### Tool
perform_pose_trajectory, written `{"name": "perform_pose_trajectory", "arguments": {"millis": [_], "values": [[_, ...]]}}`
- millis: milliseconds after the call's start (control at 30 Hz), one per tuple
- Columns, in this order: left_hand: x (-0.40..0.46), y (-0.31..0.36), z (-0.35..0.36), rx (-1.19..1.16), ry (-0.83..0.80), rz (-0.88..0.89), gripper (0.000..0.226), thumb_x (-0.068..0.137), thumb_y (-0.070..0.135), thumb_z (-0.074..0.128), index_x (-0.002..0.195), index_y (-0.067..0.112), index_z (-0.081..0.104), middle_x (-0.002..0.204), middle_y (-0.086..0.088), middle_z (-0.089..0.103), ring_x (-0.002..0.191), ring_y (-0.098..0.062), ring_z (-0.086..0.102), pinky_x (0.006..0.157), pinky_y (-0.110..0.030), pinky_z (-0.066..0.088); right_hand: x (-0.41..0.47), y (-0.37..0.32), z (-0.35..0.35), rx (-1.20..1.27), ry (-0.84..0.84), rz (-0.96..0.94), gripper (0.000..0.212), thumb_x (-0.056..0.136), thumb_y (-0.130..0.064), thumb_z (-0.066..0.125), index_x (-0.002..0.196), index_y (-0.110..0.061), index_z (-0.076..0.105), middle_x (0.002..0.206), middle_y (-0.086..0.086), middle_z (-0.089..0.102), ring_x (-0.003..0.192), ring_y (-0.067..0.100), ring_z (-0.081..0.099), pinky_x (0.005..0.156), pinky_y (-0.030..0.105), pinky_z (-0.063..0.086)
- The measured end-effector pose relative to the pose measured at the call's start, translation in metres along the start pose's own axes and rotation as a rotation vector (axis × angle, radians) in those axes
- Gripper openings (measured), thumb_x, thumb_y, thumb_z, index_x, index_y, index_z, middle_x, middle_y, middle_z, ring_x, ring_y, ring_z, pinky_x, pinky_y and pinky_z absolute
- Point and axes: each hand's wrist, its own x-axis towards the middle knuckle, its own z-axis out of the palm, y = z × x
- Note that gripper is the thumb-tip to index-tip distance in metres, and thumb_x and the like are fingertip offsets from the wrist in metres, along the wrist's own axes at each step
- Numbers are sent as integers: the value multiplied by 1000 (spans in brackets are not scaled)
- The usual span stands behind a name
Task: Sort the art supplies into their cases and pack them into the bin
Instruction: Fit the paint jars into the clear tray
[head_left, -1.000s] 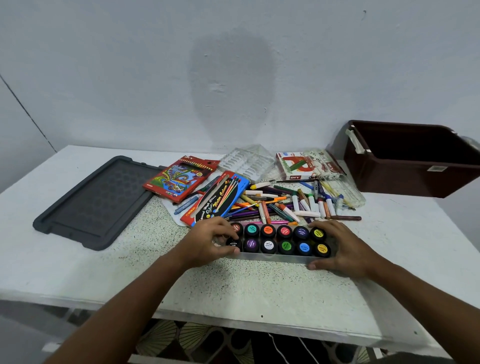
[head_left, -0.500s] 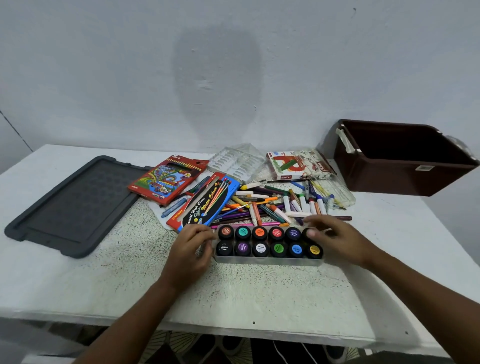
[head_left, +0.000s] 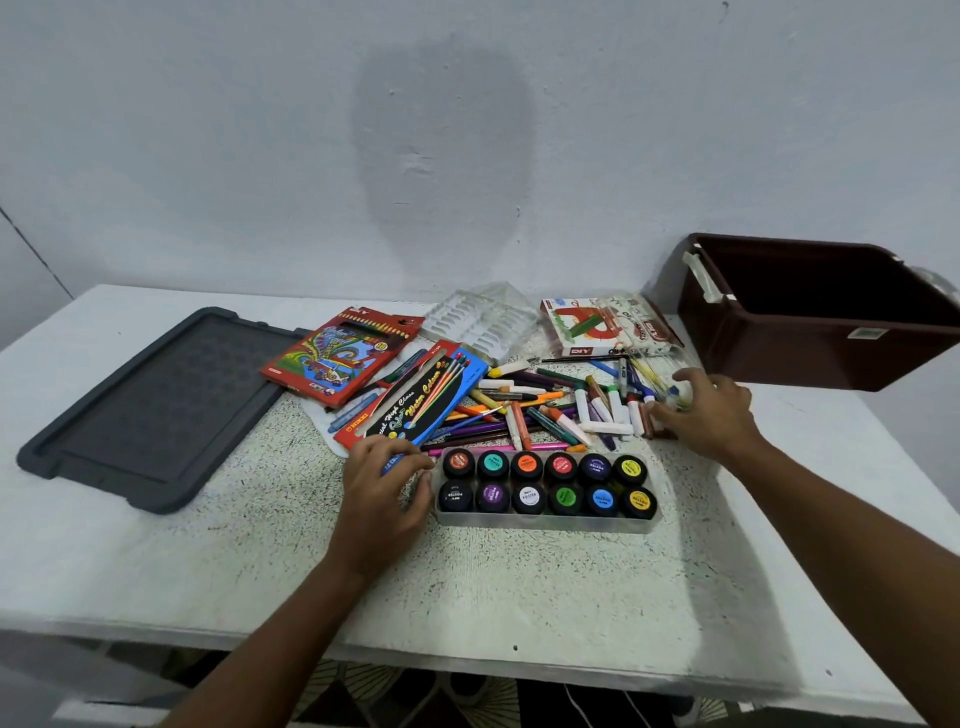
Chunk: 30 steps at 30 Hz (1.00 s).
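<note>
A clear tray (head_left: 545, 524) of poster-paint pots with coloured lids lies at the table's front middle. My left hand (head_left: 384, 493) rests beside its left end, fingers loosely curled and holding nothing. Behind the tray lies a loose pile of markers, crayons and pencils (head_left: 540, 410). My right hand (head_left: 706, 410) reaches over the pile's right edge, and its fingers curl round the near end of a clear plastic marker case (head_left: 679, 396). The dark brown bin (head_left: 810, 358) stands open at the back right, just beyond that hand.
A dark grey lid (head_left: 150, 410) lies flat on the left. Behind the pile are a red coloured-pencil box (head_left: 337, 356), a blue water-colour pack (head_left: 426, 400), a clear moulded insert (head_left: 483, 322) and a white DIY box (head_left: 582, 327). The wall rises close behind the table.
My right hand left the paint tray's right end and moved back and right to the clear case near the bin. My left hand slid off the tray's left end.
</note>
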Motion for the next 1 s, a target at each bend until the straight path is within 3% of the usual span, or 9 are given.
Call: {"name": "perform_pose_trajectory", "arguments": {"millis": [200,367,567,633,700,767,900,1000], "values": [[0,-2,1,-7,11,-28,23,84,28,57,90,12,72,98,-3,61,101,-27,51,92,-30,32,11,7,-1,153,-12,68,50,81,-53,69,118,-28,47,125,19,55,116,37,47,91,44,45],[1,-3,2,-18,16,-29,22,83,29,58,90,13,72,98,-2,61,102,-26,50,92,-32,34,1,9,-5,235,117,6,49,82,-46,71,120,-22,50,128,19,53,123,36,41,89,42,42],[0,-4,3,-24,-5,-25,21,85,30,58,93,16,71,100,1,61,104,-23,49,91,-36,35,-30,6,-14,338,152,-174,44,84,-45,68,119,-25,50,135,10,51,125,29,44,93,45,44],[-1,-4,3,-35,-27,-36,21,86,31,56,96,19,69,102,2,61,106,-23,49,90,-38,34,-45,3,-21,425,58,-237,41,83,-42,69,116,-29,51,136,9,49,120,27,48,88,42,46],[0,-4,2,-47,-59,-59,19,86,34,54,99,23,65,105,5,61,108,-21,47,90,-35,31,-62,0,-24,497,-82,-310,42,76,-57,70,110,-42,50,134,2,49,115,23,52,85,38,47],[0,-4,1,-66,-88,-91,18,86,37,53,101,28,59,105,8,60,109,-19,45,87,-32,29,-76,2,-22,462,-169,-412,49,66,-76,63,107,-51,48,130,-10,49,117,16,51,92,36,45],[2,0,-2,-116,-66,-141,25,82,39,54,106,31,51,104,11,56,108,-10,40,87,-22,25,-89,6,-16,363,-357,-511,47,71,-71,62,111,-54,46,135,-34,35,134,6,34,107,36,37],[1,1,-2,-120,-60,-139,32,83,38,53,113,27,52,109,12,53,110,-8,38,89,-18,23,-95,3,-16,328,-426,-576,57,69,-76,60,116,-49,46,138,-27,38,132,4,36,105,34,39]]}}
